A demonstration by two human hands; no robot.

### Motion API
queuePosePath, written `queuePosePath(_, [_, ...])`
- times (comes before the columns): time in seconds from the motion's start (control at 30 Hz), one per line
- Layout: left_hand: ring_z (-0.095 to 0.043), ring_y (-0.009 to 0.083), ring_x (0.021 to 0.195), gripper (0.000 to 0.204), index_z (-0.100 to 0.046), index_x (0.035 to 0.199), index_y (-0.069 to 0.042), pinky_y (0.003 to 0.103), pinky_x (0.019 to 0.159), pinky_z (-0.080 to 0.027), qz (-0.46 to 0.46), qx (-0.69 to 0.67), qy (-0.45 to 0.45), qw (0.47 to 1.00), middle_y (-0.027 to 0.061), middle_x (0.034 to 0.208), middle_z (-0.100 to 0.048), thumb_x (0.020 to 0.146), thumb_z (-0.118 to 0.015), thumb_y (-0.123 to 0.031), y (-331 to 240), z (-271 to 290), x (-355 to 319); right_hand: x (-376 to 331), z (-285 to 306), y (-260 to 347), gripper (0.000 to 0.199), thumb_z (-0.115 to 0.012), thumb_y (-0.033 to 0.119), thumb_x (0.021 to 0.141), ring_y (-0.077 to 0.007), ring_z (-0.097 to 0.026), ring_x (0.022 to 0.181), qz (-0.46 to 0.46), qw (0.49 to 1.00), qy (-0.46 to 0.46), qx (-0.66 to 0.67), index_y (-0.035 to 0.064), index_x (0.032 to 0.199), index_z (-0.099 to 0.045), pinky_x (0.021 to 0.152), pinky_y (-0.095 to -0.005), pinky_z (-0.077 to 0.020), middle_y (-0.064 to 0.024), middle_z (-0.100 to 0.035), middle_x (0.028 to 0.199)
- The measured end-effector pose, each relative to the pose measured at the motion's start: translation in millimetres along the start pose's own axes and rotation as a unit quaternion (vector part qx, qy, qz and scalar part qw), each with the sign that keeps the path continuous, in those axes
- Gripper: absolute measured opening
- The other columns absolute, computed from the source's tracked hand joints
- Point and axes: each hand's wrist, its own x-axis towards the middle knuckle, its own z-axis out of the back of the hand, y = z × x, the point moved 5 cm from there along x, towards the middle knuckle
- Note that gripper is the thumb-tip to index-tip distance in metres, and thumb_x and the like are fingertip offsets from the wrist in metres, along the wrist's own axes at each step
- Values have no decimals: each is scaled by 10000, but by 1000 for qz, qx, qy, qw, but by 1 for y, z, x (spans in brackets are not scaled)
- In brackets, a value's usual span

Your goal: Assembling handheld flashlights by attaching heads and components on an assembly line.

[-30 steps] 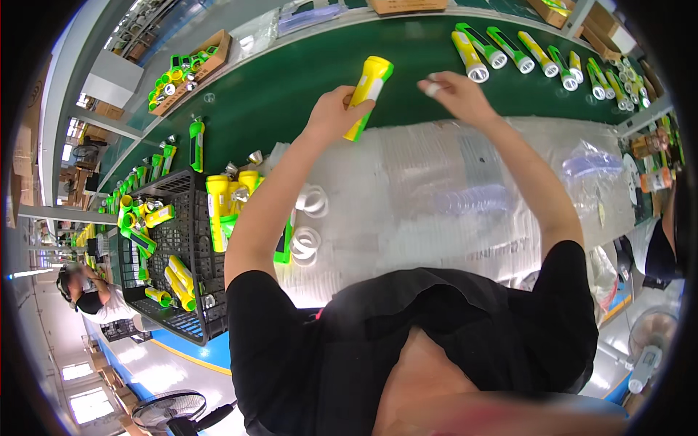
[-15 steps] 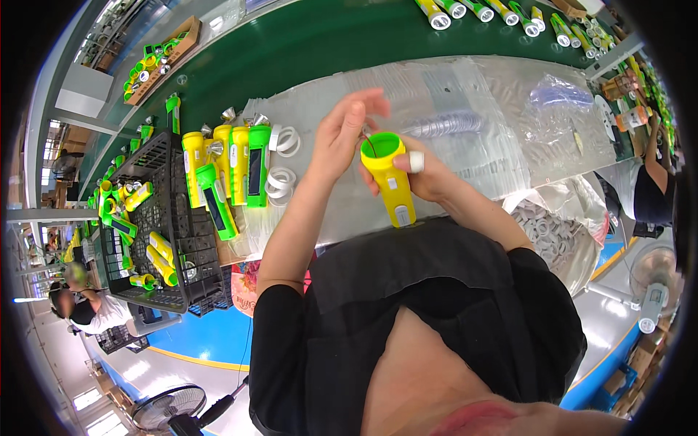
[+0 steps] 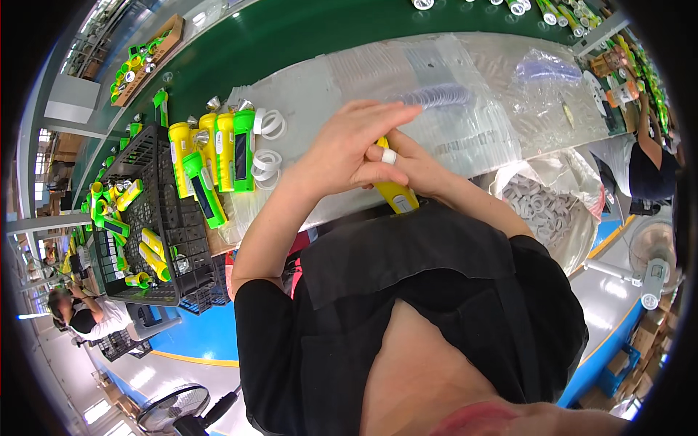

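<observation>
One yellow flashlight [image 3: 397,198] is held close to the person's chest by the right hand [image 3: 420,168], its fingers clamped around the body. Its upper end is mostly hidden beneath the left hand [image 3: 350,149], whose fingers are stretched across above it, thumb apart; whether they grip anything cannot be told. A white ring [image 3: 389,156] is carried on one right-hand digit.
</observation>
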Motion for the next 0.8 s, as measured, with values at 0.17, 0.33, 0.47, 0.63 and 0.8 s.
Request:
queuePosePath(0.17, [-610, 212, 1070, 714, -510, 1358, -66, 316, 890, -470, 179, -249, -157, 939, 81, 1277, -616, 916, -486, -626, 26, -19, 5, -9, 27, 7, 404, -525, 299, 990, -182, -612, 749, 21, 985, -90, 147, 82, 1320, -441, 672, -314, -499, -125, -609, 940])
queuePosePath(0.33, [-595, 339, 1042, 555, -573, 1247, -32, 402, 920, -463, 191, 80, -162, 965, 162, 1179, -622, 794, -743, -304, 105, -55, 0, -34, 65, 7, 444, -471, 383, 1005, -193, -601, 739, 74, 971, -199, 112, 78, 1326, -436, 684, -325, -488, -127, -609, 916])
queuePosePath(0.47, [-568, 314, 1065, 530, -617, 1205, -51, 393, 918, -444, 165, 128, -103, 972, 134, 1139, -617, 754, -783, -275, 121, -68, -6, -40, 70, 6, 443, -459, 379, 1010, -190, -599, 738, 63, 971, -197, 116, 70, 1326, -436, 686, -319, -486, -125, -606, 915])
queuePosePath(0.63, [-565, 245, 1007, 451, -634, 1208, -83, 331, 838, -461, 286, -80, -154, 942, 106, 1099, -594, 796, -760, -217, 103, -43, -16, -31, 57, 9, 447, -455, 378, 1009, -184, -591, 747, 20, 984, -157, 77, 56, 1320, -453, 683, -315, -483, -131, -603, 919])
queuePosePath(0.8, [-505, 270, 1064, 347, -622, 1248, -106, 359, 899, -430, 147, -72, -123, 979, 125, 1121, -537, 928, -588, -238, 29, -21, -26, -14, 34, 10, 403, -537, 330, 985, -164, -609, 736, -7, 989, -109, 96, 54, 1273, -483, 681, -305, -502, -110, -623, 924])
